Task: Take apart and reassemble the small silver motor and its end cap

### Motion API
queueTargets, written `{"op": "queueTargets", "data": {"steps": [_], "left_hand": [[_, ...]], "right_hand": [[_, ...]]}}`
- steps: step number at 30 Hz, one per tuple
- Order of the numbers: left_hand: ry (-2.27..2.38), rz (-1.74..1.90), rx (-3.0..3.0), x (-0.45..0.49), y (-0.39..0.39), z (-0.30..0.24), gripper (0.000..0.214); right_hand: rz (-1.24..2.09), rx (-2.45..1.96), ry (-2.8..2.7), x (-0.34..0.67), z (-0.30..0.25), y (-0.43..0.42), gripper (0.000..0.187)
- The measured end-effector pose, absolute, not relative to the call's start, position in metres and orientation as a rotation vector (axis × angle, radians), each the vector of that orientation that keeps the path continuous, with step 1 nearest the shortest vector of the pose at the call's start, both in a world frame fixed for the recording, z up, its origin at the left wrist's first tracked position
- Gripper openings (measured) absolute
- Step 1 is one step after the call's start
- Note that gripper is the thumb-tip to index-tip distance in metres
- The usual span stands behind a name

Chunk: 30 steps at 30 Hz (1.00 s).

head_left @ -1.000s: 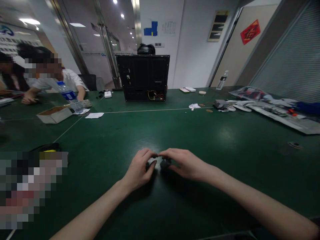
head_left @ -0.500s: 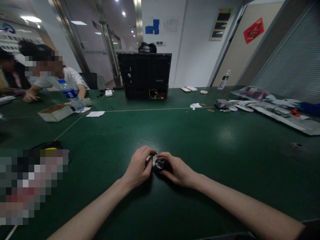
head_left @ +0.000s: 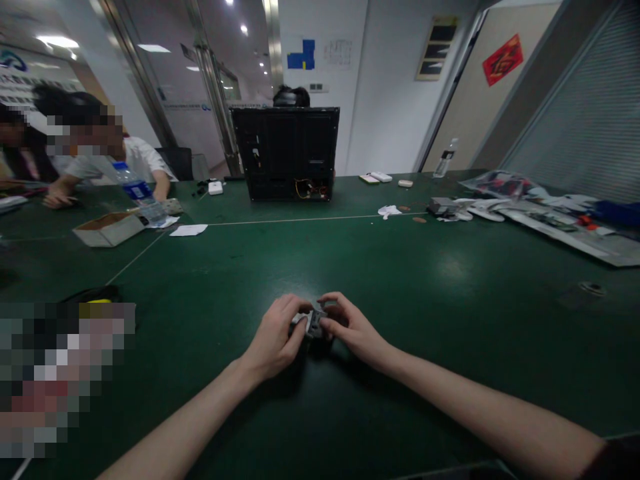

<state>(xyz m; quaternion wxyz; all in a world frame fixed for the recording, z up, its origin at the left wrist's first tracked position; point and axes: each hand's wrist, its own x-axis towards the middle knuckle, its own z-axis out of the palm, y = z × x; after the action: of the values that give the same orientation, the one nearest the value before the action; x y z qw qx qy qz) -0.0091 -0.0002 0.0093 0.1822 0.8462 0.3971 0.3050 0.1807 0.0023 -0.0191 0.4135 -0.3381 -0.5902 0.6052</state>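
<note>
Just above the green table (head_left: 320,260), straight in front of me, a small grey block-like part (head_left: 315,322) with dark holes in its face is between my hands. My left hand (head_left: 277,333) grips it from the left, thumb and fingers closed on its edge. On the other side, my right hand (head_left: 354,331) has its thumb pressed on the part and its fingers curled around the far side. The fingers hide much of the part, so its exact kind is not clear. A dark shadowed area lies beneath it.
A black panel-backed case (head_left: 287,153) stands at the far side. At left are an open box (head_left: 107,231), a water bottle (head_left: 137,192), a paper (head_left: 189,231) and a seated person (head_left: 145,157). A loaded tray (head_left: 613,255) and a grey block (head_left: 443,205) lie at right.
The dark round end seen at my right hand no longer shows; a grey face with holes shows instead. My right fingers have shifted, while my left hand stays nearly in place.
</note>
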Motion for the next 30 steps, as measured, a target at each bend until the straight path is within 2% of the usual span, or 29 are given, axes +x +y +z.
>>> {"op": "queueTargets", "data": {"steps": [7,13,19,30], "left_hand": [[0.974,0.827,2.399,-0.0096,-0.0031,0.0143,0.03],[1.037,0.778,2.399,-0.0055,-0.0041,0.0143,0.045],[1.085,0.817,2.404,-0.0034,-0.0016,0.0086,0.031],[1.055,0.796,2.427,-0.0035,-0.0028,0.0101,0.031]], "right_hand": [[1.616,-0.869,-1.38,0.1851,-0.0211,0.0056,0.042],[1.619,-0.883,-1.358,0.185,-0.0215,0.0059,0.041],[1.668,-0.86,-1.378,0.1851,-0.0217,0.0071,0.043],[1.684,-0.824,-1.446,0.1884,-0.0176,0.0054,0.042]]}}
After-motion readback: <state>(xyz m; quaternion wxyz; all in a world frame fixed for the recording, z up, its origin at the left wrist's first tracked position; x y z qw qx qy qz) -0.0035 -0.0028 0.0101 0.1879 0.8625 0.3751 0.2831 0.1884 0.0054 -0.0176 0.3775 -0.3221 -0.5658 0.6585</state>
